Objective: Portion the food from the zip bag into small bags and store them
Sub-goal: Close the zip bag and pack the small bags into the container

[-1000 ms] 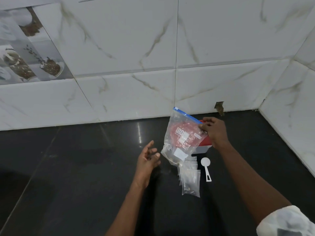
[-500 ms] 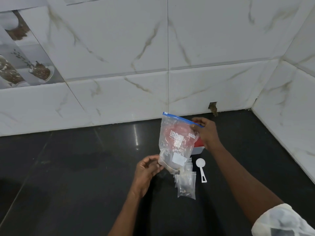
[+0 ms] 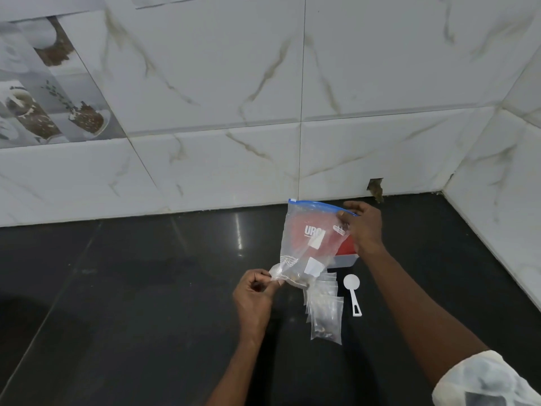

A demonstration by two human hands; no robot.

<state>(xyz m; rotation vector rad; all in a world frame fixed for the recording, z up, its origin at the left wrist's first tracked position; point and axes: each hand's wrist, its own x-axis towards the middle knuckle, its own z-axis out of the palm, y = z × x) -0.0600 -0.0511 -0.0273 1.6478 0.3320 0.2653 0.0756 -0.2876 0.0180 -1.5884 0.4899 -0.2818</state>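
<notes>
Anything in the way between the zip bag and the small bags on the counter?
Nothing visible does. The zip bag, held by the right hand at its top and the left hand at a bottom corner, hangs over the small bags; the white scoop lies right of them, the red-lidded container behind the bag.

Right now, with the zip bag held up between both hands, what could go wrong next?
The left hand pinches only the bottom corner of the zip bag, and the right hand only its top edge; either grip could slip and drop it. Whether the blue seal is closed cannot be told; if open, tipping could spill the food onto the counter. The bag hangs just above the small bags and the white scoop, so it might knock them aside.
</notes>
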